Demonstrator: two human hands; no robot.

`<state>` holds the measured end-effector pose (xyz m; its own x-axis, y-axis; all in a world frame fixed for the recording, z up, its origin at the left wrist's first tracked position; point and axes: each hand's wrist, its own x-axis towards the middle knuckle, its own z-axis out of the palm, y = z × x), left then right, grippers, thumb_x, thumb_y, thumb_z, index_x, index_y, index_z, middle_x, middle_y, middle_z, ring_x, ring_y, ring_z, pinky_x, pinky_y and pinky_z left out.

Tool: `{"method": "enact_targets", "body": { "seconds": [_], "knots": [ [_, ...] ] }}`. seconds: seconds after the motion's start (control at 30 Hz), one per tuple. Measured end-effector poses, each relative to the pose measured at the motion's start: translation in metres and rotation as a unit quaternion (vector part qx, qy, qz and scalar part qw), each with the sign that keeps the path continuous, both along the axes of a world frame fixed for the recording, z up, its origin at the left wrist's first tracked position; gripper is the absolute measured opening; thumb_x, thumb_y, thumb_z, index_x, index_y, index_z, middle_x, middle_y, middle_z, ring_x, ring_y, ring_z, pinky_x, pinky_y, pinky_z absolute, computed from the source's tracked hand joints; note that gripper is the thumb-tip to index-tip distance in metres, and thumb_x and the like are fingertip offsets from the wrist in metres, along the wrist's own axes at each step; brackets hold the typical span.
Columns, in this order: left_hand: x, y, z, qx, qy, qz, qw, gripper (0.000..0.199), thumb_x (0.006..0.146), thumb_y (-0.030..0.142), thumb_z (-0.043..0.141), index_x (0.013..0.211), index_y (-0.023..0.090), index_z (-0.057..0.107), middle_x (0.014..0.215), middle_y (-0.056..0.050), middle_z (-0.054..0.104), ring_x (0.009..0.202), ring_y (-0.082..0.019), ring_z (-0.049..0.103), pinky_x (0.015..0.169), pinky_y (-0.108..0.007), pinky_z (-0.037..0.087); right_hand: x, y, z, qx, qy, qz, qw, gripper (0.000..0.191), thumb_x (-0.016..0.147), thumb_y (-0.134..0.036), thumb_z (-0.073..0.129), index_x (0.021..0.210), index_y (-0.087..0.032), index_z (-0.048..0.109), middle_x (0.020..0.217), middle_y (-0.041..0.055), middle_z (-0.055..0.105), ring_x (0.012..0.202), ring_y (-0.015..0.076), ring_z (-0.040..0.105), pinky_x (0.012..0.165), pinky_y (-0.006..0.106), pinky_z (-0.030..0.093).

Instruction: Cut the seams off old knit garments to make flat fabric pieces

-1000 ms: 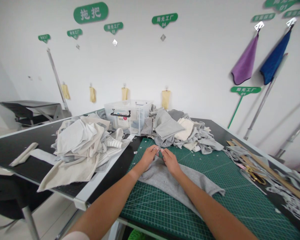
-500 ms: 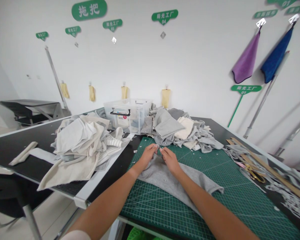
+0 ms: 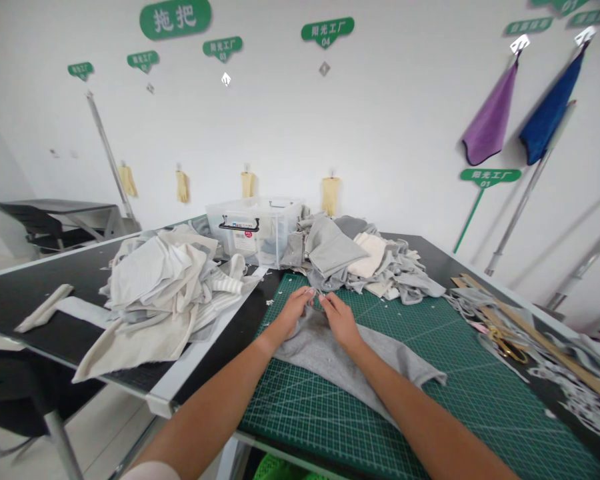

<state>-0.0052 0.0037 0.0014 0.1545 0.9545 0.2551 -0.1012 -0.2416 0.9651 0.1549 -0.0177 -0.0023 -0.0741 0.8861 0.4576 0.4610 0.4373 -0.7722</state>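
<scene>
A grey piece of fabric lies spread over the green cutting mat. Its far edge is lifted and pinched between my two hands. My left hand is closed on that edge, thumb against fingers. Just beside it, my right hand pinches the same edge, the fingertips almost touching those of the left. Small pale bits show at the fingertips; what they are is too small to tell. The near part of the cloth passes under my right forearm.
Left stands a heap of white and beige cloth. Behind the mat are a grey cloth pile and a clear plastic box. Gold-handled scissors, a wooden strip and white scraps lie along the right side.
Both hands keep their pinch on the fabric edge, with only a slight shift of the fingertips. The whole view has moved very slightly.
</scene>
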Motion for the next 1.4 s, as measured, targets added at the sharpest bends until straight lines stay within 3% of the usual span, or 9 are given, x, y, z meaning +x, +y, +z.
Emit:
{"method": "enact_targets", "body": {
  "seconds": [0.33,0.7,1.03,1.4],
  "knots": [
    [0.0025,0.0033,-0.0044,0.013,0.026,-0.021,0.999,0.032,0.087,0.047,0.058,0.077,0.017,0.056,0.074,0.0,0.051,0.064,-0.01,0.044,0.053,-0.022,0.028,-0.0003,-0.0049,0.0045,-0.004,-0.037,0.027,0.999,0.042,0.103,-0.054,0.036,0.086,-0.023,0.059,0.072,-0.0028,0.057,0.068,0.0159,0.053,0.066,0.026,0.033],
    [0.0016,0.0003,-0.0006,0.02,0.034,-0.02,0.999,0.035,0.089,0.049,0.057,0.076,0.017,0.054,0.073,0.001,0.05,0.063,-0.01,0.043,0.053,-0.023,0.028,-0.0004,-0.0045,0.0037,-0.001,-0.042,0.028,0.999,0.043,0.104,-0.055,0.034,0.085,-0.023,0.056,0.073,-0.0027,0.055,0.067,0.0158,0.051,0.066,0.027,0.033],
    [0.0026,0.0032,0.0007,-0.026,0.007,-0.019,0.999,0.033,0.085,0.048,0.058,0.074,0.018,0.054,0.073,0.0,0.052,0.063,-0.011,0.044,0.052,-0.023,0.028,0.0002,-0.0053,0.0049,0.013,-0.054,0.041,0.998,0.042,0.105,-0.051,0.032,0.088,-0.024,0.059,0.077,-0.001,0.059,0.07,0.0163,0.055,0.068,0.027,0.036],
    [0.0018,0.003,-0.0018,0.032,0.075,-0.032,0.996,0.039,0.09,0.054,0.052,0.073,0.019,0.051,0.073,0.0,0.05,0.066,-0.012,0.044,0.058,-0.025,0.032,0.0002,-0.002,0.001,0.02,-0.071,0.04,0.996,0.04,0.106,-0.05,0.031,0.084,-0.024,0.052,0.074,-0.0023,0.054,0.069,0.0156,0.054,0.069,0.027,0.035]
  ]
}}
